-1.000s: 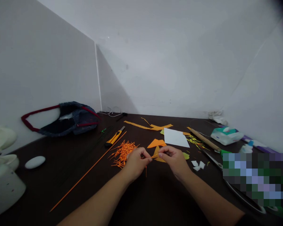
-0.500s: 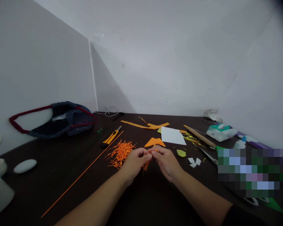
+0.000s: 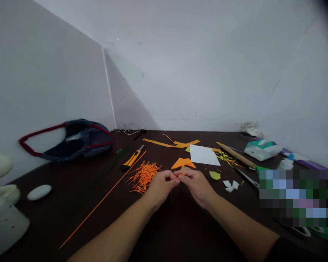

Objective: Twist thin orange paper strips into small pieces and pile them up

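My left hand and my right hand meet fingertip to fingertip over the dark table. Both are closed in a pinch on a small orange paper strip, mostly covered by the fingers. A thin orange end hangs beneath the left fingers. Left of my left hand lies a heap of thin twisted orange pieces. Just beyond the fingertips rests a folded-looking orange paper piece. A yellow-green scrap and several small white pieces lie to the right of my right hand.
A long orange stick and a yellow utility knife lie left. White paper, orange strips and yellow-green pieces lie farther back. Scissors, a tissue pack and a glue bottle are right; a denim bag is left.
The camera view has turned slightly left, so everything sits farther right. The broader orange strip that showed below my fingers is now mostly out of sight, with only a thin end showing.
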Motion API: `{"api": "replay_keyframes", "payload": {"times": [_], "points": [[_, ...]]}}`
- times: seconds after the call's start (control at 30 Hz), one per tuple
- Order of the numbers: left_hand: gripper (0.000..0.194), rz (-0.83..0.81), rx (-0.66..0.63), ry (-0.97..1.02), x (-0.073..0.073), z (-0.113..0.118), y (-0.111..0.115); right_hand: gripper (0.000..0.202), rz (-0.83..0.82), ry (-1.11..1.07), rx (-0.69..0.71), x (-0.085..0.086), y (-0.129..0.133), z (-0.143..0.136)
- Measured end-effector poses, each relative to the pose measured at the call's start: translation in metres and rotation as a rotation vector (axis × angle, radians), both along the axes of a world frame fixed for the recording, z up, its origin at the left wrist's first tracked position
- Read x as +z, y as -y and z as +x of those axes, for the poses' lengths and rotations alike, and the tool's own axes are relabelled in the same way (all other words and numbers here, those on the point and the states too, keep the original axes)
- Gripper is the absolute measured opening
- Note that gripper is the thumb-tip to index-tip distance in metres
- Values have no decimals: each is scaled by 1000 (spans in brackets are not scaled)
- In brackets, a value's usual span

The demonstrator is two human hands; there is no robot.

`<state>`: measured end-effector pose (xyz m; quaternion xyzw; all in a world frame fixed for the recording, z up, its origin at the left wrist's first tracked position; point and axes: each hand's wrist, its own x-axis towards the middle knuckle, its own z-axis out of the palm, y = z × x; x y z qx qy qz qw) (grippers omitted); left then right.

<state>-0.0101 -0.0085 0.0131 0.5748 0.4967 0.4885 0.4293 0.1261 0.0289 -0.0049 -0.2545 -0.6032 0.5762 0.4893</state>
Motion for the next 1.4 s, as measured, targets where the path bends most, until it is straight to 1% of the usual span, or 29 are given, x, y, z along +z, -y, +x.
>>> {"api": "replay_keyframes", "payload": {"times": [0.13,0.23,0.3,0.4,0.47,0.57,0.63,0.67,0.73,0.8,0.87,0.93,1.1,1.17,1.23,1.33,1.4], "points": [[17,16,151,-124,-3,1,-1,14,-60,20,-9,-3,0,-2],[17,49,198,-205,-4,2,-2,10,-100,1,-27,-3,0,-4],[17,65,202,-220,-4,2,-1,10,-115,-30,-43,-1,1,-4],[16,75,206,-214,-4,4,-1,19,-128,-71,-73,0,1,-6],[17,75,199,-216,-5,6,0,24,-135,-100,-119,-1,0,-8],[19,76,174,-215,-6,8,0,31,-154,-156,-198,-3,0,-12],[20,61,141,-187,-5,10,0,31,-170,-185,-210,-3,0,-14],[20,48,117,-158,-5,11,0,28,-184,-201,-187,-2,1,-14],[20,19,72,-73,-3,11,0,19,-217,-238,-81,0,1,-11],[20,0,42,23,-1,12,1,18,-243,-252,61,2,1,-7],[21,-9,10,87,0,12,1,17,-244,-229,151,4,1,-3],[22,-18,-11,94,1,12,3,14,-235,-204,165,4,0,0],[17,4,-8,41,0,12,3,10,-236,-253,63,3,-4,2],[17,23,-12,43,-2,12,2,9,-238,-262,50,4,-6,4],[18,9,-10,39,-2,12,1,10,-240,-260,90,5,-7,8],[19,-34,12,37,0,14,2,18,-242,-236,198,6,-7,11],[19,-21,26,45,2,15,3,19,-229,-221,210,6,-6,12]]}}
